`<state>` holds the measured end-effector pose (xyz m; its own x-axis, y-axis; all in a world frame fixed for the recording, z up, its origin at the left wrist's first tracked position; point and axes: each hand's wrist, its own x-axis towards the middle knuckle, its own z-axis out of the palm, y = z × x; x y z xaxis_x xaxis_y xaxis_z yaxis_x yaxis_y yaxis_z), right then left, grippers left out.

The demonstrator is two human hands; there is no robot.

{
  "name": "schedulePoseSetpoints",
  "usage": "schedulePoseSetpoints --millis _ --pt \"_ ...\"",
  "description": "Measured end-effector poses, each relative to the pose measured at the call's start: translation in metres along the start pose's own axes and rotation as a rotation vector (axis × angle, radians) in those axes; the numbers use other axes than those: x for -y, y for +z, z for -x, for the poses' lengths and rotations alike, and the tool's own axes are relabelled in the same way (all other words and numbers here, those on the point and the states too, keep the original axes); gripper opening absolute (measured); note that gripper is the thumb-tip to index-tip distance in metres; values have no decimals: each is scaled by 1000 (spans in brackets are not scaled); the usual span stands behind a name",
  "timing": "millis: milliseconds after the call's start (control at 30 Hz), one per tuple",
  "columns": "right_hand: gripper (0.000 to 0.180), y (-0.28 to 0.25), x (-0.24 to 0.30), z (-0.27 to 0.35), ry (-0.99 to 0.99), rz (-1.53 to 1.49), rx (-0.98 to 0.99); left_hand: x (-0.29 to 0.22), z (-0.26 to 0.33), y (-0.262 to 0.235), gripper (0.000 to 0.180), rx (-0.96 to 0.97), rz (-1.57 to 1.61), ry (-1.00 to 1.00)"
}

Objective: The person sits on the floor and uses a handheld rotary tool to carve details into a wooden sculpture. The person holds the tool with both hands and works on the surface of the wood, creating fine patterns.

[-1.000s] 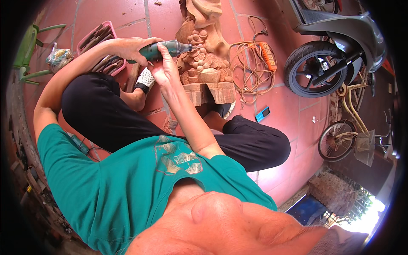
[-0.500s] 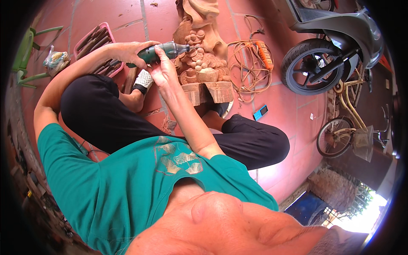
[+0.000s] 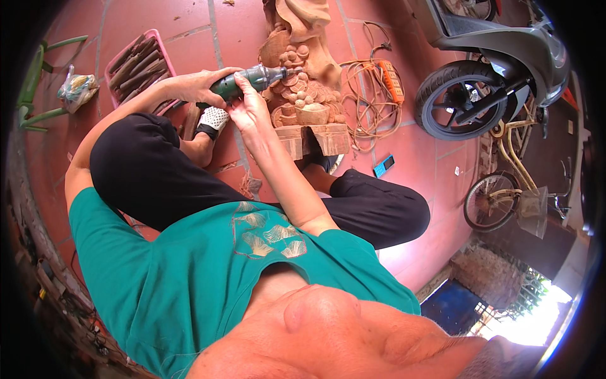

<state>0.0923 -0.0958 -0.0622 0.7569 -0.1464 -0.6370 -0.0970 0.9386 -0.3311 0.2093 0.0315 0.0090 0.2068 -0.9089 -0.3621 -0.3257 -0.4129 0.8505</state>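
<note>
A dark green die grinder [image 3: 255, 77] with a grey metal nose lies level in both my hands. My left hand [image 3: 205, 84] wraps the rear of its body from the left. Closer to the nose, my right hand [image 3: 248, 108] grips it from below, thumb along the near side. The grinder's tip points right, at a carved wooden sculpture [image 3: 309, 98] covered in rounded coin-like and ball-like shapes. Whether the bit touches the wood is too small to tell. The sculpture stands on a notched block base [image 3: 325, 138] between my legs.
Left of me are a pink tray [image 3: 165, 47] of carving tools, a plastic bag [image 3: 79, 88] and a green chair [image 3: 31, 101]. To the right lie an orange power strip [image 3: 392, 82] with coiled cord and a blue phone [image 3: 383, 166]. A motorbike [image 3: 464, 101] and a bicycle [image 3: 495, 202] stand beyond.
The grinder and both hands have shifted slightly right along the sculpture. The view has also moved a little, and more of the pink tray shows.
</note>
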Motion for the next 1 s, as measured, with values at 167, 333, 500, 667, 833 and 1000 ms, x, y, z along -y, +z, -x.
schedulePoseSetpoints --millis 167,333,500,667,833,1000 --pt "50 8 3 7 -13 39 -21 -3 1 -1 91 -4 -8 -3" --pt "49 11 4 8 7 49 -1 1 2 -1 92 -14 10 0" --pt "45 7 3 3 22 33 1 1 2 0 91 -19 14 3" --pt "44 6 2 2 46 29 16 16 1 3 88 -65 -1 72" --pt "44 6 1 4 59 29 2 4 6 1 88 -25 40 -3" --pt "45 8 2 9 51 25 5 3 4 -3 94 22 -18 -55"
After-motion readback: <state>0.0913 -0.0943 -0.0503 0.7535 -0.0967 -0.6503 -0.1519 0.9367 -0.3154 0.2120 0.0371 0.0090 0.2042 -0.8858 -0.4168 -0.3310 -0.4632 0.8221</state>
